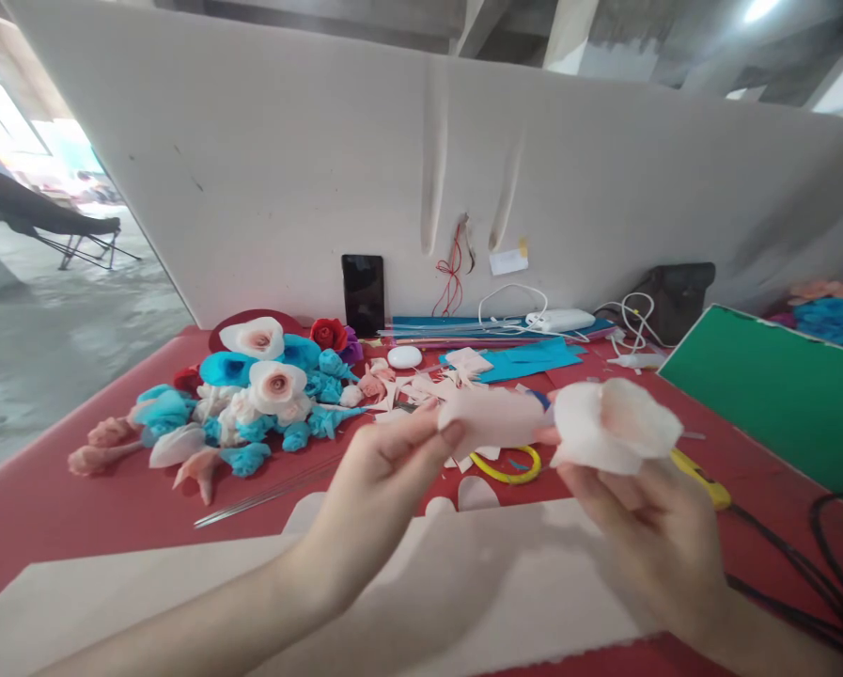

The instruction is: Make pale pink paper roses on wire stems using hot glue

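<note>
Above the red desk (132, 512), my left hand (379, 489) pinches a pale paper petal (491, 418); my right hand (653, 536) clasps a paper flower (583, 432). Light fingers should prevent creases.

Close head view, forward and down

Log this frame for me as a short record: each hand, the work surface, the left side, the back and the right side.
Left hand: pinching a pale pink petal
Right hand: holding a pale flower by its underside
Surface: red tabletop, with a pale sheet at the near edge
Left side: a heap of blue, white, pink and red flowers
Back: a dark phone upright by the white panel
Right side: a green board
</note>
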Motion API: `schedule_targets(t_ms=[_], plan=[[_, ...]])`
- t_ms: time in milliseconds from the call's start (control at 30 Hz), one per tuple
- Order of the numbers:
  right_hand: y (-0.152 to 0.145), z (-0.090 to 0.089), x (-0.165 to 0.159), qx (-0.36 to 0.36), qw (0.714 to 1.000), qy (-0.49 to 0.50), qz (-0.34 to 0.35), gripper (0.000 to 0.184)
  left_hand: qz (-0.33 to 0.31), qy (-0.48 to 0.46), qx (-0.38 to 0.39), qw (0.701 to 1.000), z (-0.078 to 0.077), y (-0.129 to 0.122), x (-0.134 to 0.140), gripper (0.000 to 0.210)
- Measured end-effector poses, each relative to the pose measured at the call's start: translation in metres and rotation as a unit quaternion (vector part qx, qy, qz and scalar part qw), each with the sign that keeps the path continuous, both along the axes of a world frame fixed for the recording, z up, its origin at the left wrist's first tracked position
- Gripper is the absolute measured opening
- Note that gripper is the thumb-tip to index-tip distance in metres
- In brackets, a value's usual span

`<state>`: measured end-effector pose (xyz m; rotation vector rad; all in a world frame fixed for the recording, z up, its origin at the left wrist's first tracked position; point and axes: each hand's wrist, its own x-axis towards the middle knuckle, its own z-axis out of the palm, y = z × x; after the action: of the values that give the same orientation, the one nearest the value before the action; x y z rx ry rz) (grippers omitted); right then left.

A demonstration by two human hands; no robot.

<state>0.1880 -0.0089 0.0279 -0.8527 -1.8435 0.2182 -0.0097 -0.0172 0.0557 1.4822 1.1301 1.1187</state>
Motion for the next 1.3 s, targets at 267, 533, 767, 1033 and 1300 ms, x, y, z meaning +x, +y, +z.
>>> schedule_targets(t_ms=[267, 533, 767, 1033, 1300], plan=[[-0.007, 0.005, -0.002, 0.002, 0.977, -0.153, 0.149, 0.046, -0.066, -0.063, -0.058, 0.994, 0.006, 0.002, 0.003, 0.025], [-0.005, 0.002, -0.003, 0.0, 0.974, -0.186, 0.126, 0.053, -0.142, -0.056, 0.008, 0.988, 0.011, -0.015, 0.005, 0.027], [-0.002, -0.005, 0.002, -0.015, 0.976, -0.173, 0.134, 0.049, -0.139, 0.01, 0.044, 0.989, 0.01, -0.018, 0.005, 0.036], [0.0, -0.013, -0.001, -0.092, 0.976, -0.123, 0.152, 0.035, -0.079, 0.084, 0.072, 0.991, 0.005, -0.013, 0.008, 0.017], [-0.004, -0.004, -0.009, -0.2, 0.963, -0.081, 0.16, 0.02, -0.037, 0.104, 0.003, 0.994, 0.009, -0.013, 0.008, 0.027]])
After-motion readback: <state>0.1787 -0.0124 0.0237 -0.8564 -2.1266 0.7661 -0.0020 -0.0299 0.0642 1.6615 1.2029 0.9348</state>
